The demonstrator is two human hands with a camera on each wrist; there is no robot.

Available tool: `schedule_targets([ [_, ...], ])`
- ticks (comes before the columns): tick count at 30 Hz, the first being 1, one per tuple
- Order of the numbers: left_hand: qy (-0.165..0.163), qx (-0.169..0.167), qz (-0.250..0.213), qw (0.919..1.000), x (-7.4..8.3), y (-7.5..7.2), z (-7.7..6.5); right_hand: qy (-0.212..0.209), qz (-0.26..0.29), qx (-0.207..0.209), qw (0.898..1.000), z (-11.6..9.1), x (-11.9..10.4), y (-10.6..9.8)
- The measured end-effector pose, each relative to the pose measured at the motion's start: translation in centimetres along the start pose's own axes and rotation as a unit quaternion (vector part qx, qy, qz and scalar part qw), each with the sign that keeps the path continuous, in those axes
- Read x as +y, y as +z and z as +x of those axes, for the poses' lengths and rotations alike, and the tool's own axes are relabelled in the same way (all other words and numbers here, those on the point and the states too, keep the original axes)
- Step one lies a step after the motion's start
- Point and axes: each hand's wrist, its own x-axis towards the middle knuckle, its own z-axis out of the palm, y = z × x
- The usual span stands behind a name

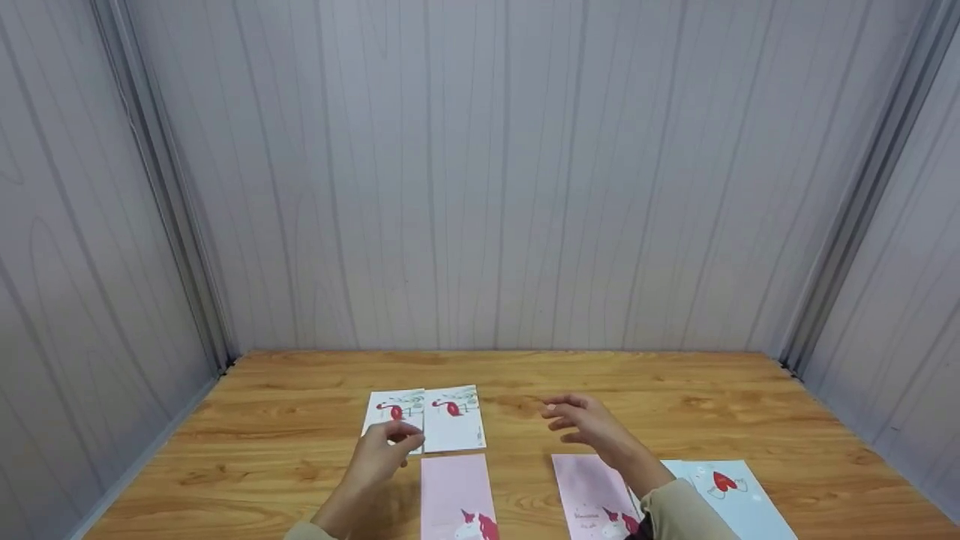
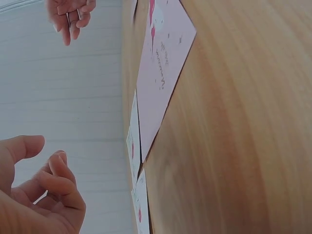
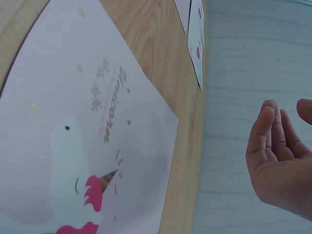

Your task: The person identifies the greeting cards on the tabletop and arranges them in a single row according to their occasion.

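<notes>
My left hand (image 1: 377,455) hovers over the lower part of a white card with a red flamingo (image 1: 390,405), its fingers loosely bent. In the left wrist view a gap shows between its thumb and fingers, and they hold nothing. A second flamingo card (image 1: 456,429) lies against the first. Just below lies a pink unicorn card (image 1: 452,487). My right hand (image 1: 598,433) is raised above another pink unicorn card (image 1: 581,480), fingers relaxed and apart from the thumb. The right wrist view shows that hand (image 3: 280,151) holding nothing.
At the right, a pale blue card with a red winged heart (image 1: 742,499) lies partly behind the right sleeve (image 1: 679,510), with another pale edge beside it. The wooden table (image 1: 300,420) meets a grey panelled wall (image 1: 495,187) at the back and side walls left and right.
</notes>
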Motion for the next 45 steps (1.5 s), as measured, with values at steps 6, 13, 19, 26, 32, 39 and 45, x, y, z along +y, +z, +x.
schedule_targets([
  [6,-0.012,0.002,0.006,0.9999,-0.6,0.2,-0.1,0.002,0.022,-0.018,1.0,-0.2,0.4,0.3],
  [13,-0.029,-0.012,0.02,0.9993,-1.5,0.6,0.3,0.005,0.032,-0.034,0.999,0.1,0.7,1.8],
  [19,-0.014,-0.029,0.089,0.9955,-2.2,1.1,1.4,0.009,0.023,-0.04,0.999,1.0,1.3,3.6],
  [26,-0.037,-0.058,0.135,0.9885,-2.2,1.8,2.5,0.022,0.024,-0.025,0.999,1.9,2.2,5.0],
  [32,-0.04,-0.062,0.177,0.9814,-2.4,2.3,3.1,0.029,0.019,-0.022,0.999,2.3,2.9,5.6],
  [39,-0.011,-0.052,0.196,0.9791,-2.3,2.5,2.8,0.044,0.014,-0.031,0.998,2.3,3.1,6.1],
  [45,-0.011,-0.063,0.216,0.9743,-2.3,2.8,2.9,0.057,0.01,-0.026,0.998,2.3,3.3,6.2],
])
